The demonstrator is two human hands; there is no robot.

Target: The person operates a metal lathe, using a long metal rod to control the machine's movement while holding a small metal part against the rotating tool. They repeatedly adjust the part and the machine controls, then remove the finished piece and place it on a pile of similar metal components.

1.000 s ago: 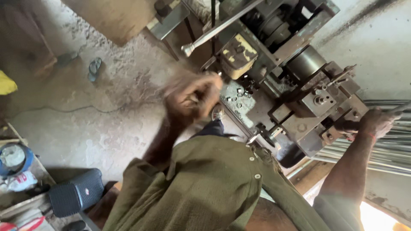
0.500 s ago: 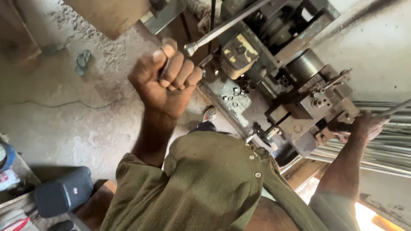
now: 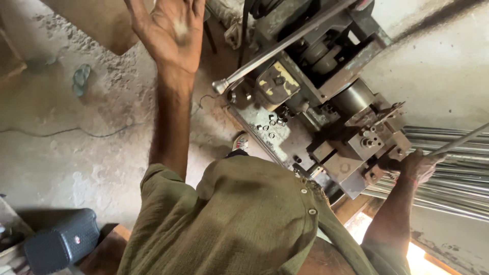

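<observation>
Looks like mid-feed: left hand (image 3: pixel 170 30) wide open, holding nothing, off the long steel lever (image 3: pixel 285 46), right hand (image 3: pixel 415 165) gripping shiny steel rods (image 3: pixel 453 178) at the greasy grey machine (image 3: pixel 326 107); next probably needs regrabbing that lever.

Machine (image 3: pixel 326 117): dull, grimy metal. Lever (image 3: pixel 285 46) and rods (image 3: pixel 453 168): smooth, shiny metal. Shirt (image 3: pixel 244 219): matt woven cloth. Floor (image 3: pixel 76 137): rough, dusty concrete.

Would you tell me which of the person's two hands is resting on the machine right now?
The right hand, resting against the grey metal machine beside the steel rods; the left hand is raised, open and empty.
</observation>
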